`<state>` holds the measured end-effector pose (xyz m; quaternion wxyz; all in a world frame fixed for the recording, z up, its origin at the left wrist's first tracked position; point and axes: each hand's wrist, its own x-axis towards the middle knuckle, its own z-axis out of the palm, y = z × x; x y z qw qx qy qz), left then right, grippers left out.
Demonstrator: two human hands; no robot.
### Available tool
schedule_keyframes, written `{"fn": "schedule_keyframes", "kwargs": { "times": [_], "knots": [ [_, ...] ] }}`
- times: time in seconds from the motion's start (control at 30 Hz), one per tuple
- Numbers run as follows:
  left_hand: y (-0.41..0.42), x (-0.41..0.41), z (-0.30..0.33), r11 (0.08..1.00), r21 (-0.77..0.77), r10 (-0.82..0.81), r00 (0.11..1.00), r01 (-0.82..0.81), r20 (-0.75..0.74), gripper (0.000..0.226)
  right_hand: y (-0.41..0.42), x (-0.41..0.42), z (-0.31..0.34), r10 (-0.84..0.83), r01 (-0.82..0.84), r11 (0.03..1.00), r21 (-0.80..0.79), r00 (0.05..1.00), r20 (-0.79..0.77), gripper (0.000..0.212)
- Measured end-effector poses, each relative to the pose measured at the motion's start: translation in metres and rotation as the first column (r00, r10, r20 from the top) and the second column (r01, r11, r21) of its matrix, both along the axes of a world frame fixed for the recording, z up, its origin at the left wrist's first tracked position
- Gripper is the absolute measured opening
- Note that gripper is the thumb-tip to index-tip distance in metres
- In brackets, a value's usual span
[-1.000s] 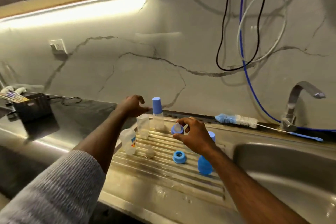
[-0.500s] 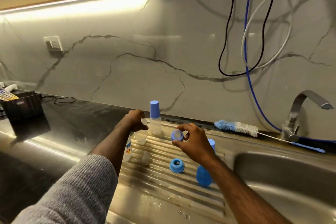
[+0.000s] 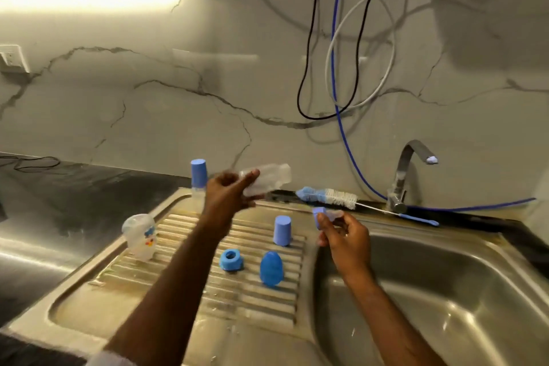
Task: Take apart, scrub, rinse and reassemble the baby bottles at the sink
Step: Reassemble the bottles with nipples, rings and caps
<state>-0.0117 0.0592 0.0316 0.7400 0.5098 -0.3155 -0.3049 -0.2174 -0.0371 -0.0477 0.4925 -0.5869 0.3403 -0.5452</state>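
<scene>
Above the draining board (image 3: pixel 184 249), left hand (image 3: pixel 227 192) grips a clear bottle (image 3: pixel 267 178); right hand (image 3: pixel 346 235) pinches a blue collar (image 3: pixel 318 212).

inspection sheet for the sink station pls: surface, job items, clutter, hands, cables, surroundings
Surface: steel drainboard, ribbed, wet spots; sink basin to its right.
Job's things: clear bottle lifted, tilted; collar with teat lifted; printed bottle neck down on the drainboard; capped bottle upright at the back; loose blue ring, two blue caps; bottle brush lying on the back ledge.
Clutter: nothing seen.
Hands: left hand grips the clear bottle; right hand pinches the collar with teat.
Cables: black, grey and blue lines hang on the wall; the blue one runs behind the tap.
Surroundings: marble-look backsplash, wall socket, lit under-cabinet strip.
</scene>
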Motion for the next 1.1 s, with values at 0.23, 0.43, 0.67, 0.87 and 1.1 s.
{"fn": "schedule_keyframes", "kwargs": {
  "times": [0.23,0.43,0.67,0.87,1.1],
  "knots": [
    [-0.02,-0.061,-0.055,0.988,-0.085,-0.128,0.992,0.13,0.019,0.051,-0.014,-0.041,-0.005,0.077,-0.154,0.969,0.191,0.931,0.357,0.028],
    [-0.015,-0.063,-0.06,0.977,-0.008,-0.206,0.95,0.214,0.235,0.044,-0.009,-0.034,0.0,0.13,-0.237,0.946,0.219,0.901,0.413,0.036],
    [-0.015,-0.066,-0.058,0.966,0.007,-0.246,0.914,0.257,0.322,0.048,-0.009,-0.048,0.001,0.272,-0.329,0.937,0.118,0.898,0.346,0.036],
    [-0.013,-0.059,-0.059,0.961,0.077,-0.274,0.888,0.264,0.37,0.054,-0.013,-0.057,-0.001,0.336,-0.355,0.933,0.058,0.918,0.21,0.031],
    [-0.011,-0.061,-0.061,0.929,0.057,-0.361,0.861,0.366,0.359,0.062,-0.008,-0.055,0.01,0.172,-0.112,0.96,0.255,0.959,-0.226,0.061]
  ]
}}
